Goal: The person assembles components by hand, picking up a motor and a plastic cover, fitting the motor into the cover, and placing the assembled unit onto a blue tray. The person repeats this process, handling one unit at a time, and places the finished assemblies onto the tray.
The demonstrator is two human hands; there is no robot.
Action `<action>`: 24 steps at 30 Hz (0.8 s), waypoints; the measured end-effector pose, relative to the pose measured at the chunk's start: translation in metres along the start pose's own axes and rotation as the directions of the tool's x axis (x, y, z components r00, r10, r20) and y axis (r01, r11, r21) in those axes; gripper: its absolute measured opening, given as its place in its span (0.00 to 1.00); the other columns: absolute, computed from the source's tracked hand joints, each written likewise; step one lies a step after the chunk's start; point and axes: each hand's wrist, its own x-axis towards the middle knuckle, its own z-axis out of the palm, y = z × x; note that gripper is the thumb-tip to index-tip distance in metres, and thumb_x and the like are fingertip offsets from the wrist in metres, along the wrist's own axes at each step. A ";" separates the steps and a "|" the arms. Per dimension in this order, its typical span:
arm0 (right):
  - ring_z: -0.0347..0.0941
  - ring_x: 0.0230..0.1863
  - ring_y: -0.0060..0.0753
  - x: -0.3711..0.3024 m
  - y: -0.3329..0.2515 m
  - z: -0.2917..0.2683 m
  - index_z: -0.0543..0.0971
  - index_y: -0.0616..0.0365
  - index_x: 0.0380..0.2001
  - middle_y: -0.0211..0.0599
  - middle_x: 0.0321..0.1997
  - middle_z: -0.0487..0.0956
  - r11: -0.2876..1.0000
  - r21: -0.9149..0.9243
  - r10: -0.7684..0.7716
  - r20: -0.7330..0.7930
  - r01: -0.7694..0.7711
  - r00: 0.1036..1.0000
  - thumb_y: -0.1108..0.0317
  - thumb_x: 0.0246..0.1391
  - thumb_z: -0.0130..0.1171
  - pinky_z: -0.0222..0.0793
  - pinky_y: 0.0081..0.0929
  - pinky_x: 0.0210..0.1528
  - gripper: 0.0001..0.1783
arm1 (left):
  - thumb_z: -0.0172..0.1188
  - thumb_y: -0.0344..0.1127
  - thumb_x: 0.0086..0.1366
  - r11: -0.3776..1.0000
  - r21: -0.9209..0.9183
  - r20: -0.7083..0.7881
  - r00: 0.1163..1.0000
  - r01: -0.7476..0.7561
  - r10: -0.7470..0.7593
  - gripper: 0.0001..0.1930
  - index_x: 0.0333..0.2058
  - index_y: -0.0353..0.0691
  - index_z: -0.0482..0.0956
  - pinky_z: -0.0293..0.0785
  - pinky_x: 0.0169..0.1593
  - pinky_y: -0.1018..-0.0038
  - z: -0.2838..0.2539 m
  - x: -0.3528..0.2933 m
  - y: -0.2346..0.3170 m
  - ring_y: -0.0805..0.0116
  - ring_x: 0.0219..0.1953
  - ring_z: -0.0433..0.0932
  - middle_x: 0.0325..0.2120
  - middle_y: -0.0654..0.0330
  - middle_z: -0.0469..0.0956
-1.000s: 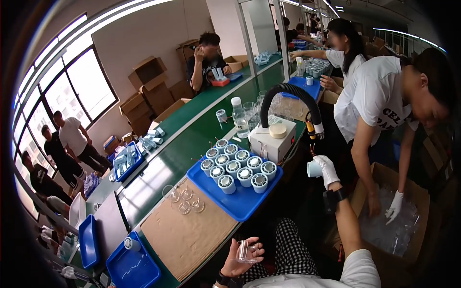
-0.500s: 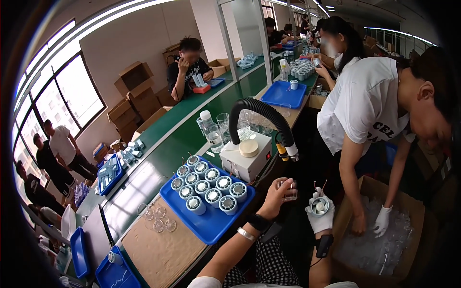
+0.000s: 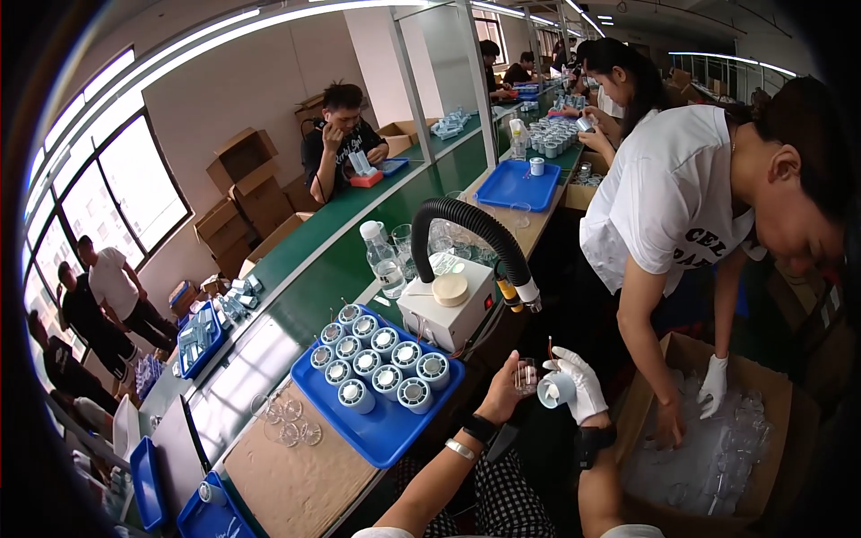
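My bare left hand grips a small clear plastic cup by its side. Close beside it, my white-gloved right hand holds a light-blue cylindrical housing with thin wires sticking up, its open end tilted toward the cup. Cup and housing are side by side; whether they touch I cannot tell. To the left, a blue tray carries several similar light-blue housings standing upright with round slotted tops.
A white box-shaped machine with a black flexible hose stands behind the tray. Several clear round covers lie on brown cardboard. At right, a co-worker bends over a carton of clear plastic parts.
My right hand has moved up and left, tipping the housing toward the cup. My left hand has shifted slightly left and down, still holding the cup. The view has turned slightly.
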 end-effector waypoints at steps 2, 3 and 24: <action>0.73 0.33 0.27 0.030 0.000 0.010 0.67 0.61 0.48 0.41 0.39 0.75 0.968 -0.252 0.003 0.080 0.017 0.997 0.68 0.50 0.51 0.69 0.20 0.39 0.20 | 0.46 0.57 0.60 0.993 0.104 -0.040 0.998 -0.048 0.052 0.27 0.42 0.35 0.64 0.71 0.40 0.72 -0.013 -0.014 -0.015 0.66 0.38 0.73 0.34 0.58 0.73; 0.73 0.33 0.27 0.038 0.001 0.017 0.67 0.61 0.48 0.41 0.39 0.75 0.970 -0.243 0.006 0.086 0.015 0.996 0.68 0.50 0.51 0.69 0.20 0.39 0.20 | 0.46 0.58 0.59 0.999 0.045 -0.052 0.998 -0.019 0.022 0.27 0.41 0.36 0.66 0.71 0.41 0.73 -0.018 -0.026 -0.025 0.67 0.37 0.74 0.34 0.59 0.73; 0.73 0.33 0.30 -0.034 0.013 -0.021 0.49 0.51 0.61 0.44 0.60 0.60 0.945 0.233 -0.246 0.038 0.231 0.968 0.60 0.52 0.48 0.70 0.20 0.31 0.35 | 0.48 0.59 0.57 0.976 0.219 0.247 0.968 -0.011 -0.045 0.30 0.44 0.36 0.67 0.69 0.43 0.76 0.013 0.012 -0.005 0.71 0.40 0.72 0.37 0.57 0.74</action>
